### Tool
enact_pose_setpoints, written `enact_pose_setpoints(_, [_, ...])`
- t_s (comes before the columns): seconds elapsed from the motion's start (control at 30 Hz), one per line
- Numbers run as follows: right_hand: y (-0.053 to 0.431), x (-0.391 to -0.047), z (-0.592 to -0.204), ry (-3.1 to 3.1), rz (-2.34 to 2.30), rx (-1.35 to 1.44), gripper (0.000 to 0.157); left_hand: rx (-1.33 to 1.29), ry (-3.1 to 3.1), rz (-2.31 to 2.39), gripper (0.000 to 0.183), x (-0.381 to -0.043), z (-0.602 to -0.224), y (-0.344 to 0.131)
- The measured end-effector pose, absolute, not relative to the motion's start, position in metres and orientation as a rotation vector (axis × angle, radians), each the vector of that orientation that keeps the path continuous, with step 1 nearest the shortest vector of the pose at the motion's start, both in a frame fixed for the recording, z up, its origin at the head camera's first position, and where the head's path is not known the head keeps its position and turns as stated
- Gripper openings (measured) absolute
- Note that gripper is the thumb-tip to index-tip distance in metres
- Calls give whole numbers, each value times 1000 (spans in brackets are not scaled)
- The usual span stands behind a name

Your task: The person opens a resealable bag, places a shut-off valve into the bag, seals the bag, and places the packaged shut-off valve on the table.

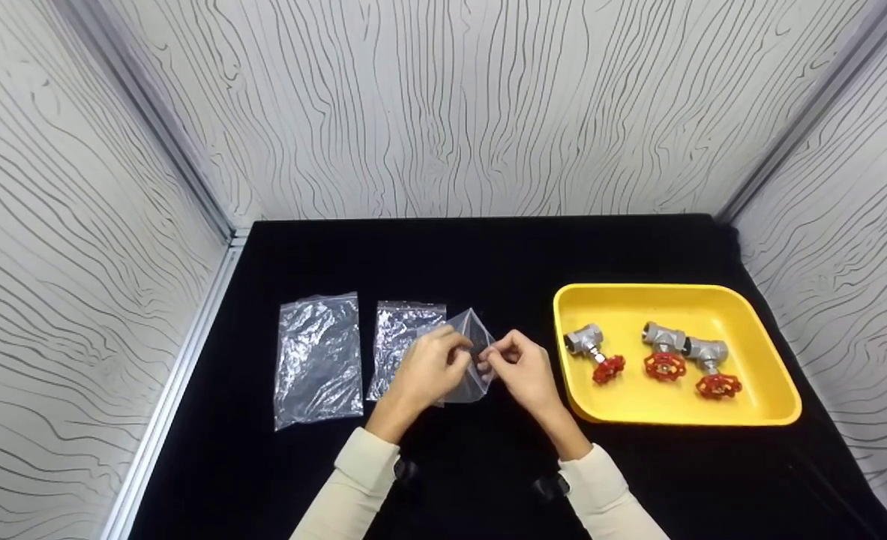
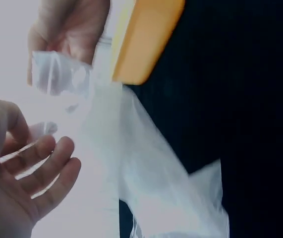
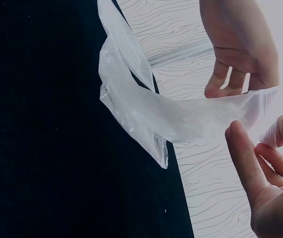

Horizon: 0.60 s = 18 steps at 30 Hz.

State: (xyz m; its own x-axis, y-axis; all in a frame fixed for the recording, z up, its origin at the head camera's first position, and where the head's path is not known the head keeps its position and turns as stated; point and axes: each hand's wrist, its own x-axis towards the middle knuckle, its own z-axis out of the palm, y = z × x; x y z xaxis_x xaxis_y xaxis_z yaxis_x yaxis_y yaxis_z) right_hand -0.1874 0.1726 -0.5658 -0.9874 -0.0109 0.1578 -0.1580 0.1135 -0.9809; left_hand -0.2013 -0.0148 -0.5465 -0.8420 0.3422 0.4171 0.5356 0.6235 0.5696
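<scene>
A clear zip bag point(image 1: 467, 388) is stretched between the two hands over the black cloth, its mouth edge up at the fingers. The left hand point(image 1: 430, 366) pinches one side of that edge between thumb and fingers. Opposite it, the right hand point(image 1: 525, 373) pinches the other side. In the left wrist view the bag point(image 2: 153, 168) hangs down from both hands, with the left hand's point(image 2: 29, 173) other fingers loosely bent. The right wrist view has the same bag point(image 3: 146, 111), with one finger of the right hand point(image 3: 275, 193) extended along it.
Two more clear zip bags lie at the left, a larger bag point(image 1: 319, 364) and a smaller bag point(image 1: 404, 337) partly behind the left hand. A yellow tray point(image 1: 675, 411) at the right holds three metal valves point(image 1: 664, 337) with red handwheels. Patterned walls point(image 1: 443, 112) enclose the table.
</scene>
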Motion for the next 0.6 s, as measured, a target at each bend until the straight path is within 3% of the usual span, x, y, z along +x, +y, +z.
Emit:
enact_pose_setpoints(0.4, [175,-189,-567,-2288,1943,84,13,-931,-2652,-838,19,-203,-551,-29])
enact_pose_setpoints(0.6, [177,-189,-567,-2288,1911,80,17,-970,-2648,-800,35,-203,-551,-30])
